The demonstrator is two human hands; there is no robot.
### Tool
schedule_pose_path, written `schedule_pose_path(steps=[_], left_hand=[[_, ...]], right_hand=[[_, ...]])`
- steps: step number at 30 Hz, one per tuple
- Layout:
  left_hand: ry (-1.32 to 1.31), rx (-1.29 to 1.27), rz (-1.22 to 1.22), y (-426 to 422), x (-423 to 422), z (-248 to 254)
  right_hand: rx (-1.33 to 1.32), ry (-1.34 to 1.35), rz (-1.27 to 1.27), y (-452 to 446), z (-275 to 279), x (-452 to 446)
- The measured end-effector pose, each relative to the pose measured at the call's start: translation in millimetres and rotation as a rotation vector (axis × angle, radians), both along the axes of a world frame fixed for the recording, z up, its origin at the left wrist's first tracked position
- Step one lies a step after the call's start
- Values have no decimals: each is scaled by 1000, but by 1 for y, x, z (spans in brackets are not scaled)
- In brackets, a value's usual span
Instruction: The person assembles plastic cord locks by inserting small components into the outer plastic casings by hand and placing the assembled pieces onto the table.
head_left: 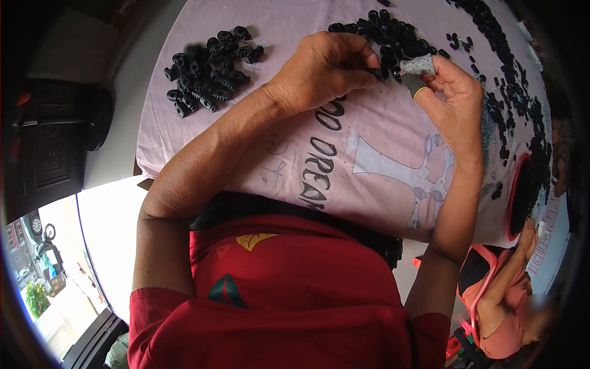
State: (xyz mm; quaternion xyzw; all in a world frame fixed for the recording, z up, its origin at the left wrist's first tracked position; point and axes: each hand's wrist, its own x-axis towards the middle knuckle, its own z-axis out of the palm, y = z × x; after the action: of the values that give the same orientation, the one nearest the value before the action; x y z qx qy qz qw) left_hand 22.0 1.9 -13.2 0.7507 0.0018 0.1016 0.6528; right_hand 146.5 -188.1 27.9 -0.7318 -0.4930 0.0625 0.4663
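Observation:
My left hand (326,71) is closed in a pinch, with a small black plastic piece (377,73) at its fingertips. Facing it, my right hand (452,89) pinches another small black piece (396,74) between thumb and index finger. A grey knit cover wraps that index finger, and a black cover with a yellow rim sits on the thumb. The two pieces are close together; whether they touch I cannot tell. Just beyond my fingers lies a heap of black pieces (399,37). A pile of black cord locks (206,74) lies left of my left wrist.
A pink printed cloth (246,147) covers the table. More black parts (510,74) spread along the right side, near small silvery parts (489,126). A red-rimmed dark container (520,197) stands at the right edge. Another person's arm (501,277) reaches in at lower right.

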Motion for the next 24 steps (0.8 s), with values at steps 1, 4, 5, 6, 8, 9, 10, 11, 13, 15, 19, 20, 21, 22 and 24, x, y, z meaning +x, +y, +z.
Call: schedule_pose_path(steps=[1, 4, 5, 6, 8, 9, 10, 11, 13, 15, 19, 20, 21, 22, 24], left_hand=[[10, -34, -24, 1, 0, 0], [39, -115, -76, 3, 0, 3], [46, -128, -79, 3, 1, 4], [52, -140, -82, 3, 1, 4], [36, -142, -83, 1, 1, 3], [27, -141, -85, 1, 1, 3], [32, -137, -85, 1, 1, 3], [37, -134, -85, 1, 1, 3], [52, -132, -85, 2, 0, 3], [68, -131, -87, 2, 0, 6], [64, -181, -92, 1, 1, 6], [87, -181, -85, 1, 0, 10], [110, -181, -78, 2, -2, 14], [139, -212, -84, 3, -3, 15], [194, -273, -95, 9, -3, 17]], right_hand=[[21, 7, 12, 1, 1, -1], [-43, -16, 24, 1, 3, -6], [-20, -20, 26, 1, 3, -7], [3, -23, 28, 2, 3, -7], [13, -27, 29, 2, 3, -8], [2, -29, 27, 1, 3, -9], [-10, -31, 25, 1, 4, -9], [-4, -55, 8, 2, 3, -9], [8, -103, -26, 2, 1, -11], [-46, -188, -15, 2, 6, -13], [-104, -270, 24, 3, 13, -16], [-30, -214, 16, 4, 10, -15], [43, -157, 9, 5, 4, -13], [116, -100, 1, 6, -1, -10], [76, -93, -6, 4, -6, 1]])
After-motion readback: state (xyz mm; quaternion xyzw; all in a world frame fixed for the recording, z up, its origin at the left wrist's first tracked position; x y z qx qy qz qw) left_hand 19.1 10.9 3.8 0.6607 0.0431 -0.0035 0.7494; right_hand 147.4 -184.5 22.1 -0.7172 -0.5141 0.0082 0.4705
